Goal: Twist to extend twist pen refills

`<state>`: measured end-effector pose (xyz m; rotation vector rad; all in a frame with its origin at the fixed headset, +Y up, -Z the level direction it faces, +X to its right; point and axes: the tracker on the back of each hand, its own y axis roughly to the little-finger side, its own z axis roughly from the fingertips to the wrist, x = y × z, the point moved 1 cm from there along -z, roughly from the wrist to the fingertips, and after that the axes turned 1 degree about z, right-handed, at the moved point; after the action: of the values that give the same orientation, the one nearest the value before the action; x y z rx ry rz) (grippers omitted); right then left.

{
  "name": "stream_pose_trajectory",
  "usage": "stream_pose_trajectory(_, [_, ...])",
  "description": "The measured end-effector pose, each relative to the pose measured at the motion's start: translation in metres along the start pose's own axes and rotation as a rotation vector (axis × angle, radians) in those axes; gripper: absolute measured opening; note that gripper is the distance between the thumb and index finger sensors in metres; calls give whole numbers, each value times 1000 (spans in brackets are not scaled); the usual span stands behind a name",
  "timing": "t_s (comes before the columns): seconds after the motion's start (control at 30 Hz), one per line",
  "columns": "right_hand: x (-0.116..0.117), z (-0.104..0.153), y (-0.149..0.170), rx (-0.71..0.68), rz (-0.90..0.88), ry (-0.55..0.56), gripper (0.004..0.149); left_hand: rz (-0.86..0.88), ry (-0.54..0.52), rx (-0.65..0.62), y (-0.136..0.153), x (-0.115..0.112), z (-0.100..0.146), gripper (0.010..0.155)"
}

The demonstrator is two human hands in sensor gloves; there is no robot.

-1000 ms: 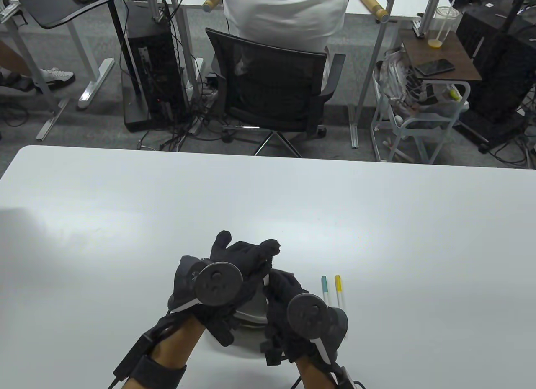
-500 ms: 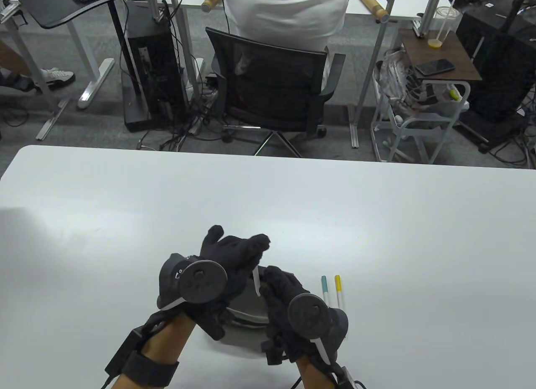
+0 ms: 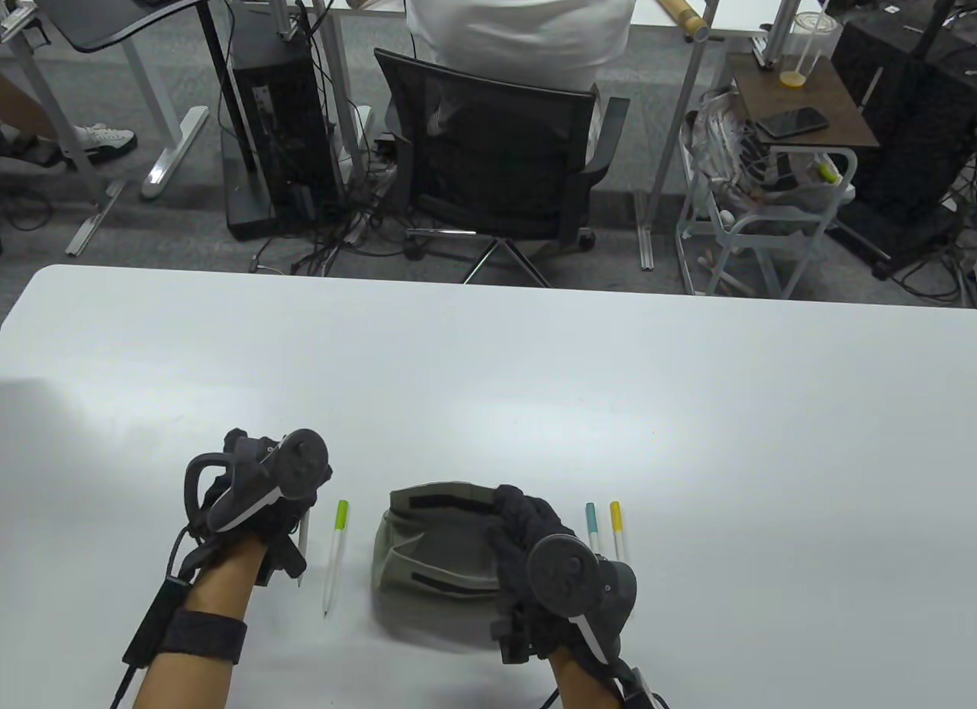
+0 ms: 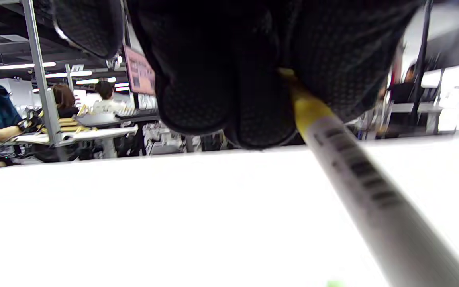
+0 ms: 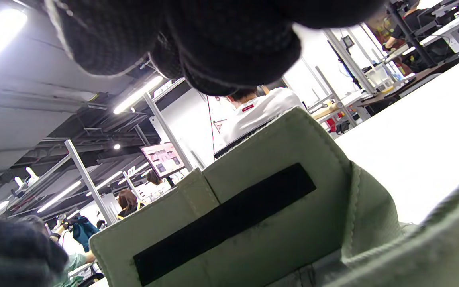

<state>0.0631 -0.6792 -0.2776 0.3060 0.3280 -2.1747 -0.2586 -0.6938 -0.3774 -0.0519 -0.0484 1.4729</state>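
Observation:
My left hand (image 3: 284, 520) is low over the table left of the pouch and grips a twist pen (image 3: 303, 547); the left wrist view shows its yellow end and white printed barrel (image 4: 353, 175) coming out from under my fingers (image 4: 221, 99). A green-capped white pen (image 3: 336, 555) lies just right of that hand. My right hand (image 3: 520, 527) holds the right edge of a grey-green pouch (image 3: 431, 545), whose flap with a black strip fills the right wrist view (image 5: 253, 199). A blue-capped pen (image 3: 591, 523) and a yellow-capped pen (image 3: 616, 523) lie side by side right of the pouch.
The white table (image 3: 534, 381) stretches far ahead and to both sides of my hands. Beyond its far edge are an office chair (image 3: 496, 167) with a seated person, a computer tower (image 3: 275, 129) and a small cart (image 3: 771, 213).
My left hand has swung left from above the pouch, carrying the pen, and come down near the table. The pouch and the green-capped pen now show. My right hand has stayed put.

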Motion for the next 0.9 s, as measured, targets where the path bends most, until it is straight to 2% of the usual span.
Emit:
stream_pose_trajectory(0.03, [0, 0, 0, 0, 0, -2, 54, -42, 53, 6, 2, -15, -3, 54])
stream_pose_trajectory(0.1, [2, 0, 0, 1, 21, -2, 54, -61, 113, 13, 3, -31, -6, 54])
stream_pose_trajectory(0.27, [6, 0, 1, 1, 49, -15, 55, -82, 168, 33, 7, -51, -19, 54])
stream_pose_trajectory(0.57, [6, -1, 3, 27, 76, 1, 55, -54, 190, 43, 9, -65, -26, 57])
stream_pose_trajectory(0.9, [9, 0, 0, 6, 82, -15, 55, -105, 178, 67, 3, -66, -23, 60])
